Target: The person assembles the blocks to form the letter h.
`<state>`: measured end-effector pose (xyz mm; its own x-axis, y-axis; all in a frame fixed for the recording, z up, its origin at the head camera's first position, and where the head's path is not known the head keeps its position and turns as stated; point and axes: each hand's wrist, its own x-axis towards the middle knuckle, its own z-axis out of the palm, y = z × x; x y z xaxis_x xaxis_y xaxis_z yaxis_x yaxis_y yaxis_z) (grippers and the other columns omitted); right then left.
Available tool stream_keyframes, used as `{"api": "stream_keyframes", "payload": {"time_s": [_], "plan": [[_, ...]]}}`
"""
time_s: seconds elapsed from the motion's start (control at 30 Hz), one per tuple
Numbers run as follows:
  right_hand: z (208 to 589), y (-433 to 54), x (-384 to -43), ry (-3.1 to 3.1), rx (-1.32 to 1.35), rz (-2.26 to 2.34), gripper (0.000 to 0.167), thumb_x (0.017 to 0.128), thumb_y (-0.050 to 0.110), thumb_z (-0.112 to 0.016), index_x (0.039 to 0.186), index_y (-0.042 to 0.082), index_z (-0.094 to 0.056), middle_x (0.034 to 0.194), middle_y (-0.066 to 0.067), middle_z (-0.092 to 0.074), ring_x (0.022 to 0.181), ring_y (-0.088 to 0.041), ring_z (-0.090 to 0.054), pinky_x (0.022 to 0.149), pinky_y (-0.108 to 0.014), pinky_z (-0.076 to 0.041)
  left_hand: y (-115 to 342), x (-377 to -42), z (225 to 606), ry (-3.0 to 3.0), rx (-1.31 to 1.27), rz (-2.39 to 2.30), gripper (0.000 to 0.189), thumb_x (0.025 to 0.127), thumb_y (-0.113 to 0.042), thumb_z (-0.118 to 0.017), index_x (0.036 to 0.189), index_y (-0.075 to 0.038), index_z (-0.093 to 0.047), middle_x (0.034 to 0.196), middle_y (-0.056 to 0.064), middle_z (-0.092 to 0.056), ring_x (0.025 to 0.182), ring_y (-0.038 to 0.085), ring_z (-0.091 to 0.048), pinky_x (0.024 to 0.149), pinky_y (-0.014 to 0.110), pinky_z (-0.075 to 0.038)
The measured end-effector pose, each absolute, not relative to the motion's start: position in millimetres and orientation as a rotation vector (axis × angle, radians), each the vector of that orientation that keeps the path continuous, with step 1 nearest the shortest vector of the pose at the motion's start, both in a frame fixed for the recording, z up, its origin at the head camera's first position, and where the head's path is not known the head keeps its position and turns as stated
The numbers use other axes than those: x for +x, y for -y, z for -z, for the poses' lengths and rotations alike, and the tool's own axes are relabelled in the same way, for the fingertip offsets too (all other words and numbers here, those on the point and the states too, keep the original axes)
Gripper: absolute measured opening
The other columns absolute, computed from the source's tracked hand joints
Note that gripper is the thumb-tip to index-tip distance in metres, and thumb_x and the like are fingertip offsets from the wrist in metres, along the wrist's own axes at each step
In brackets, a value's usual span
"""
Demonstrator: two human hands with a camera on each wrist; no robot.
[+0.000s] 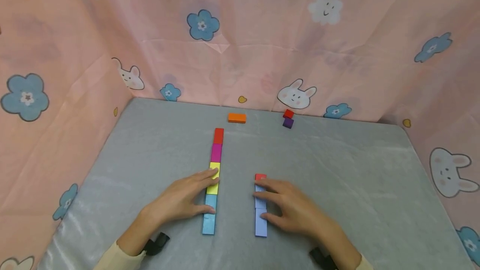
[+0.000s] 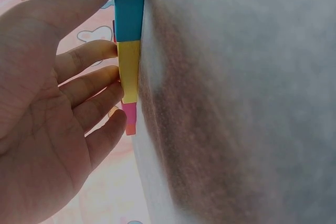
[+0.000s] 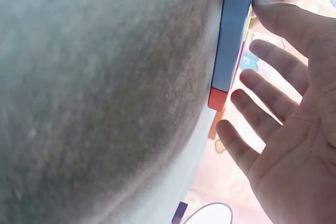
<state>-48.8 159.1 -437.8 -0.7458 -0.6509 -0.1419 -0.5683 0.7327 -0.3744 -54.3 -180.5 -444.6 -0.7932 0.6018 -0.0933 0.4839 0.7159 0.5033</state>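
A long row of small blocks runs away from me left of centre: light blue blocks (image 1: 208,224) nearest, then a yellow block (image 1: 213,188), a magenta block (image 1: 216,153) and a red block (image 1: 218,136). My left hand (image 1: 180,199) rests over it, its relaxed fingertips at the yellow and light blue part. To the right lies a shorter row, with periwinkle blocks (image 1: 261,224) and a red block (image 1: 258,176) at its far end. Over that row my right hand (image 1: 294,207) spreads its fingers, the thumb at the nearer periwinkle block (image 3: 236,3). Neither hand grips anything.
Near the far edge of the grey cloth-covered table (image 1: 337,170) lie an orange block (image 1: 237,118), a small red block (image 1: 288,113) and a dark purple block (image 1: 288,123). A pink patterned curtain (image 1: 247,61) rises behind and along both sides.
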Motion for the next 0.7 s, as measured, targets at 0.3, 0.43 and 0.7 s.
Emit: {"api": "stream_keyframes", "payload": {"time_s": [0.3,0.43,0.7], "plan": [[441.4,-162.1,-48.8,-2.599,-0.951,0.491,0.052,0.097,0.046,-0.076,0.146,0.035,-0.065,0.167,0.005,-0.047,0.152,-0.024,-0.048,0.122,-0.058,-0.044,181.6,-53.9,444.7,-2.673,0.868,-0.688,0.079,0.087,-0.045,-0.087,0.152,-0.011,-0.058,0.169,0.005,-0.044,0.154,0.029,-0.047,0.121,0.051,-0.048],[444.8,-164.1,-49.6,-2.587,-0.962,0.511,0.052,0.097,0.049,-0.074,0.147,0.036,-0.064,0.167,0.006,-0.046,0.153,-0.024,-0.047,0.121,-0.059,-0.044,181.9,-53.5,445.4,-2.673,0.868,-0.691,0.079,0.087,-0.044,-0.087,0.152,-0.011,-0.058,0.169,0.005,-0.045,0.154,0.029,-0.047,0.121,0.051,-0.048],[446.7,-165.2,-51.9,-2.586,-0.981,0.537,0.052,0.096,0.051,-0.074,0.145,0.035,-0.065,0.166,0.006,-0.049,0.152,-0.023,-0.049,0.120,-0.058,-0.045,183.5,-54.0,445.0,-2.668,0.857,-0.698,0.079,0.086,-0.043,-0.088,0.152,-0.011,-0.058,0.168,0.007,-0.046,0.154,0.031,-0.048,0.121,0.052,-0.048]]}}
